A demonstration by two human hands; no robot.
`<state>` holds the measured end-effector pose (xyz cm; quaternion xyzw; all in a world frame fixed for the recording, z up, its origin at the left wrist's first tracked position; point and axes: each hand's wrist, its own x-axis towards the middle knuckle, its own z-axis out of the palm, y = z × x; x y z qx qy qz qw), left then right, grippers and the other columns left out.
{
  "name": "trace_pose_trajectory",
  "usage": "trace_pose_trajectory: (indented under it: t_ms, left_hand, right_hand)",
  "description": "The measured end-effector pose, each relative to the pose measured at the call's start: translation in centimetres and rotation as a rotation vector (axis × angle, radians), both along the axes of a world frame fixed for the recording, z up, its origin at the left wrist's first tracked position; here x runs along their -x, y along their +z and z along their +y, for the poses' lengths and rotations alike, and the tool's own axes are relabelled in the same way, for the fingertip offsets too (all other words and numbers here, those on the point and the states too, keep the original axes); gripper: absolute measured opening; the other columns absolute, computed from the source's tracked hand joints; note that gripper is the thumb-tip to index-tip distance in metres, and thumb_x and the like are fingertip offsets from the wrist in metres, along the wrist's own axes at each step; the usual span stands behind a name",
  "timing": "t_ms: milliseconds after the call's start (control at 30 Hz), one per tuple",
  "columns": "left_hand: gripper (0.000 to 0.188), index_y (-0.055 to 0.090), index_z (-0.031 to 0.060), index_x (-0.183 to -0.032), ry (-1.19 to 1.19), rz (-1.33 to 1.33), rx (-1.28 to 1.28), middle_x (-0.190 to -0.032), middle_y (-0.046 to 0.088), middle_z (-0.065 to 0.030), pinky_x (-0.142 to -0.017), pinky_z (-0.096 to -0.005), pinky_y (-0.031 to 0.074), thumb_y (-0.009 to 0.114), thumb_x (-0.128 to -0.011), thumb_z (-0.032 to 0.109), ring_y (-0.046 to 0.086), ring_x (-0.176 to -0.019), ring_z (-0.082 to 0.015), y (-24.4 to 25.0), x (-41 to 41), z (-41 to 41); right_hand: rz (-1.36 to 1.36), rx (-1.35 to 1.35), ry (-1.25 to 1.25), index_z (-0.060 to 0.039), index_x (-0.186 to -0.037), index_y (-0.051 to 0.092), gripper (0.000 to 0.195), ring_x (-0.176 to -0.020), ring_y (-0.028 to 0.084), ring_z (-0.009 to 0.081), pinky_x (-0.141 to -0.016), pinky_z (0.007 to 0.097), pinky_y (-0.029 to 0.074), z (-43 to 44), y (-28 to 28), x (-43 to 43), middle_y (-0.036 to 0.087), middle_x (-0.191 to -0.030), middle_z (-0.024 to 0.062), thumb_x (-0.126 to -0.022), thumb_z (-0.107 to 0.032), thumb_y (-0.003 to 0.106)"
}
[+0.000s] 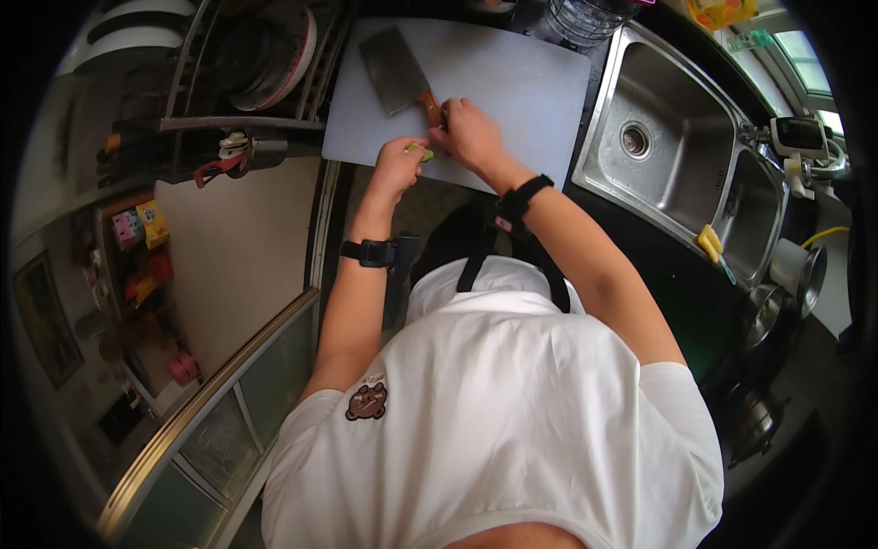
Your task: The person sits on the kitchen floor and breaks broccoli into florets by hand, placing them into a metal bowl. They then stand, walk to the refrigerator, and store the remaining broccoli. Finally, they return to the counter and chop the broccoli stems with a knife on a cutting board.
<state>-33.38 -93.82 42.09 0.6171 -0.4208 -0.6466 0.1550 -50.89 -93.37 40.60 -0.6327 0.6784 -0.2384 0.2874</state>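
Observation:
A white cutting board [507, 75] lies before me on the counter. On it rests a cleaver [394, 71] with a broad dark blade and a wooden handle [431, 108]. My right hand [473, 134] is at the end of that handle, its fingers curled; whether they grip the handle is hidden. Close beside it, over the board's near edge, my left hand [398, 165] pinches a small green piece of food [420, 152] between thumb and fingers. The blade points away from me and to the left.
To the right is a stainless steel double sink [669, 123] with a yellow-headed brush [710, 241] on its near rim. A wire container [591, 20] stands beyond the board. At the left, a metal dish rack [240, 124] holds bowls, and a utensil holder [267, 152] hangs near it.

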Motion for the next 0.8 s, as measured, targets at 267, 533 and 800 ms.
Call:
trace_pose_trajectory:
  t_ms: [267,533,800]
  left_hand:
    - [0.032,0.064,-0.0005,-0.121,-0.269,0.148,-0.028,-0.074,0.055,0.0025,-0.048,-0.0175,0.037,0.061,-0.091,0.009,0.047,-0.060,-0.0032,0.9,-0.5,-2.4]
    - [0.030,0.068,0.0036,-0.112,-0.785,0.022,0.505,-0.096,0.067,-0.0184,-0.084,-0.0396,0.051,0.065,-0.084,0.014,0.064,-0.091,-0.0356,-2.4,9.3,-3.0]
    - [0.044,0.065,0.0075,-0.116,-0.845,-0.234,0.737,-0.118,0.057,-0.0175,-0.092,-0.0392,0.050,0.077,-0.076,0.019,0.060,-0.104,-0.0349,-1.7,12.6,-5.4]
  right_hand:
    - [0.125,-0.282,-0.197,-0.0004,-0.106,0.056,0.042,-0.085,0.065,0.0413,-0.077,0.0472,0.051,3.8,4.1,7.7,0.068,-0.092,0.0211,-0.076,-0.028,0.068]
    - [-0.198,-0.067,-0.750,0.0000,-0.103,0.059,0.028,-0.073,0.067,0.0214,-0.070,0.0311,0.052,18.6,6.5,13.4,0.070,-0.084,0.0112,-0.079,-0.012,0.065]
    - [-0.679,-0.163,-0.798,-0.0016,-0.118,0.053,0.036,-0.050,0.046,0.0038,-0.044,0.0196,0.036,20.9,7.5,12.5,0.065,-0.078,0.0037,-0.083,0.001,0.056]
